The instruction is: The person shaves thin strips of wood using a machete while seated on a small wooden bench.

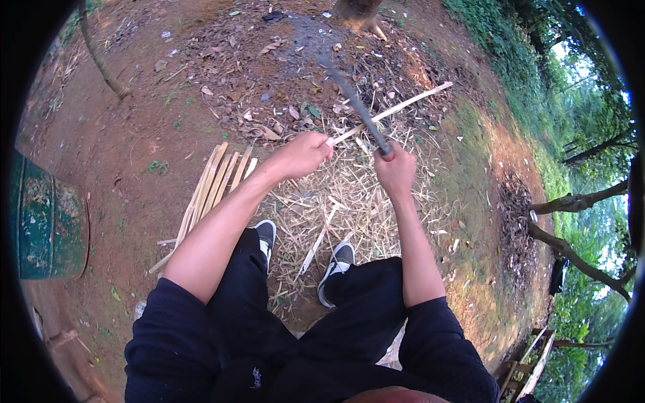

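Note:
My left hand (pixel 304 154) is closed around the near end of a thin, pale strip of split bamboo (pixel 410 102), which slants away to the upper right. In my right hand (pixel 395 168) is the handle of a long, dark-bladed knife (pixel 363 111); its blade points up and left and crosses the strip, its far end blurred. Whether the edge touches the strip I cannot tell. Under both hands lies a spread of pale shavings (pixel 363 208). Several bamboo strips (pixel 213 181) lie side by side on the soil, partly hidden behind my left forearm.
A green, rust-stained drum (pixel 50 221) stands at the left. My shoes rest at the shavings' near side, with a loose pale strip (pixel 318 240) between them. A tree base (pixel 359 10) and dry leaves are ahead. Bushes, branches and a wooden structure (pixel 531 366) line the right.

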A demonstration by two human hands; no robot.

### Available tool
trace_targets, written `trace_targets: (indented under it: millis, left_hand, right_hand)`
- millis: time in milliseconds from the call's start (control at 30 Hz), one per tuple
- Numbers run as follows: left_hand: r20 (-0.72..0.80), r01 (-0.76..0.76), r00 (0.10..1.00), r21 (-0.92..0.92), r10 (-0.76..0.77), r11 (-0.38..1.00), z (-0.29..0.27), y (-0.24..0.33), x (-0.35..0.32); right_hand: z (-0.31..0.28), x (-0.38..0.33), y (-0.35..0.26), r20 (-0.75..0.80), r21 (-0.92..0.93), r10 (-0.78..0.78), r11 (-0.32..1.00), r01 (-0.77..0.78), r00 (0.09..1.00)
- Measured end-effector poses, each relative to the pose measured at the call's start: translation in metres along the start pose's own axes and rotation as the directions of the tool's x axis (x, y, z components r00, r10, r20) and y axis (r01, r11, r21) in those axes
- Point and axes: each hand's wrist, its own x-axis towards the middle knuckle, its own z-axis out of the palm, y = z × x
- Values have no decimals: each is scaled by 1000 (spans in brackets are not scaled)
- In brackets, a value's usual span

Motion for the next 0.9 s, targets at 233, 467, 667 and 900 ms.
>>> trace_targets:
  millis: [233, 467, 667, 900]
  left_hand:
    - [-24, -58, 998, 47, 59, 997, 0, -8, -1]
    - [60, -38, 998, 153, 29, 987, -29, -24, -16]
    - [109, 25, 993, 126, -39, 992, -23, -28, -5]
    - [107, 41, 993, 110, -53, 993, -5, -17, -2]
  right_hand:
    - [13, 6, 13, 45, -95, -117, 988, 121, 992]
    - [-6, 12, 54, -182, -68, 304, 945, -320, 935]
    - [-6, 5, 28, 74, -75, 98, 993, -92, 992]
    - [26, 4, 12, 211, -149, -120, 977, 153, 970]
